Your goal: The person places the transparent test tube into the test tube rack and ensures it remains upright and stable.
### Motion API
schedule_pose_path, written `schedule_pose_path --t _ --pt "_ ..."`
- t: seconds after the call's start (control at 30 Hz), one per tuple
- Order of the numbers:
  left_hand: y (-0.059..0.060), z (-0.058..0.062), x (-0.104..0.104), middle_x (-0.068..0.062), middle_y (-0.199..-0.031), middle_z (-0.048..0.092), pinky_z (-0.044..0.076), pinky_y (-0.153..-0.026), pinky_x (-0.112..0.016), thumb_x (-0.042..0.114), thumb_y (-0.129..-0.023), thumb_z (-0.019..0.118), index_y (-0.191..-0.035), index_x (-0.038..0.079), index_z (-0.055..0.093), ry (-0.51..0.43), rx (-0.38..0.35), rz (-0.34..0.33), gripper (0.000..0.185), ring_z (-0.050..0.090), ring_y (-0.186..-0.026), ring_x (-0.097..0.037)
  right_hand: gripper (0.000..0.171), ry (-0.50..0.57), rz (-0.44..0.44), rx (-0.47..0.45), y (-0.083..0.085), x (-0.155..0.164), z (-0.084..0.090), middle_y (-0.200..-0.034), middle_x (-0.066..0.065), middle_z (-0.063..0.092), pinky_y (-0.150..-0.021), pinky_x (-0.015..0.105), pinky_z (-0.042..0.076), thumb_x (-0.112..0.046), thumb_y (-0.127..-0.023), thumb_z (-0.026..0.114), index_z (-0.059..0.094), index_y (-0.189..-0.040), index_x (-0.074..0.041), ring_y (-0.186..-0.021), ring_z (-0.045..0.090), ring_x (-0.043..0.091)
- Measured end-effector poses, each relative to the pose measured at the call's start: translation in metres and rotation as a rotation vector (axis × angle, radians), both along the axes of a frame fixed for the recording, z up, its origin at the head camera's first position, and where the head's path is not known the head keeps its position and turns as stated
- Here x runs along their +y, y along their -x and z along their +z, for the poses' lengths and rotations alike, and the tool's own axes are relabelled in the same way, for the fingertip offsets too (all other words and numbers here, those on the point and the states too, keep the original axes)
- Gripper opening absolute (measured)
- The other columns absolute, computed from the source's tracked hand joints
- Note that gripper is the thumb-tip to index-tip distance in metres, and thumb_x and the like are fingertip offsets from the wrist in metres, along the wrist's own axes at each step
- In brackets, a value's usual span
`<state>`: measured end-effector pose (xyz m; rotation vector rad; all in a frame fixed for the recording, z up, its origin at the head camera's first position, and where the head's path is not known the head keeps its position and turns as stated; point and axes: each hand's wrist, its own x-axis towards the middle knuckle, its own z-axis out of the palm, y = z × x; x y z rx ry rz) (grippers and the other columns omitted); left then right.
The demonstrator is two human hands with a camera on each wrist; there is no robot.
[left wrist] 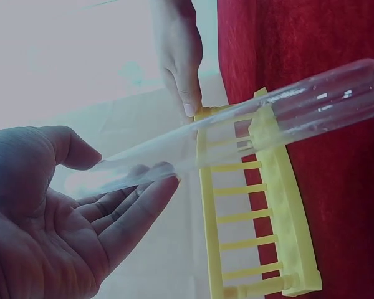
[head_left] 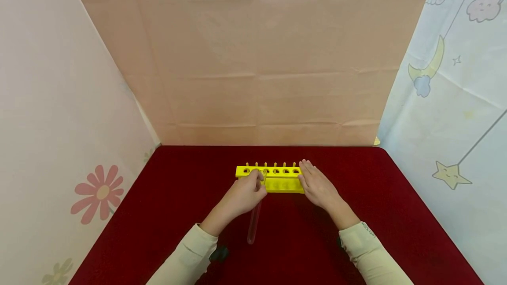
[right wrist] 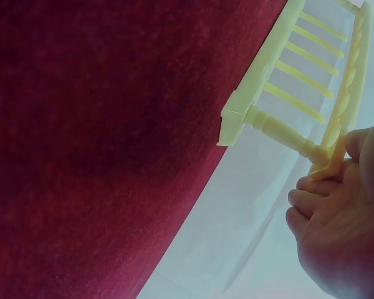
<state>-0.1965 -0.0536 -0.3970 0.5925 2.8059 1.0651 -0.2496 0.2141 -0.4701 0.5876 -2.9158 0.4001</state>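
A yellow test tube rack (head_left: 283, 184) stands upright on the table, with a row of round holes along its top plate. My left hand (head_left: 245, 193) is in front of the rack's left half and pinches a clear test tube (head_left: 253, 228) near its upper end between thumb and fingers. The tube slants, its rounded end (left wrist: 355, 87) pointing down and toward me in front of the rack. At the rack's right end my right hand (head_left: 320, 188) holds the top plate's end between thumb and fingers, as the right wrist view shows.
Dark red cloth (head_left: 190, 170) covers the table. A beige sheet (head_left: 253, 56) hangs behind it, and pale printed sheets (head_left: 435, 113) flank both sides. Short yellow pegs (head_left: 275, 164) stick up along the rack's back edge. A dark patch (head_left: 219, 253) lies near the left sleeve.
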Motion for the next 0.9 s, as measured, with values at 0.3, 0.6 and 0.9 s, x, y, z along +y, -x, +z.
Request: schedule_pose_path --t 0.3,0.6,0.9 --pt "0.003 0.005 0.001 -0.002 -0.089 0.064 0.042 -0.049 -0.024 0.018 -0.098 0.056 -0.120 0.004 0.056 -0.017 0.003 0.003 0.026 0.047 -0.053 -0.011 0.055 -0.001 0.002 0.002 -0.001 -0.001 0.001 -0.160 0.026 0.029 -0.121 0.053 0.025 -0.025 -0.110 0.037 0.031 -0.153 0.009 -0.150 0.028 0.040" --pt "0.006 0.013 0.003 -0.005 -0.096 0.065 0.045 -0.051 -0.024 0.018 -0.099 0.056 -0.122 0.004 0.054 -0.028 -0.015 0.011 0.027 0.051 -0.058 -0.013 0.055 0.004 0.003 0.003 -0.001 -0.001 0.002 -0.160 0.028 0.030 -0.121 0.054 0.025 -0.024 -0.110 0.037 0.031 -0.153 0.010 -0.150 0.027 0.041" --pt "0.010 0.017 0.004 -0.008 -0.103 0.067 0.046 -0.052 -0.025 0.019 -0.100 0.055 -0.124 0.005 0.054 -0.036 -0.015 0.018 0.028 0.052 -0.058 -0.013 0.055 -0.003 0.001 -0.009 -0.001 -0.001 0.002 -0.161 0.027 0.028 -0.121 0.054 0.023 -0.024 -0.110 0.036 0.029 -0.153 0.010 -0.150 0.026 0.040"
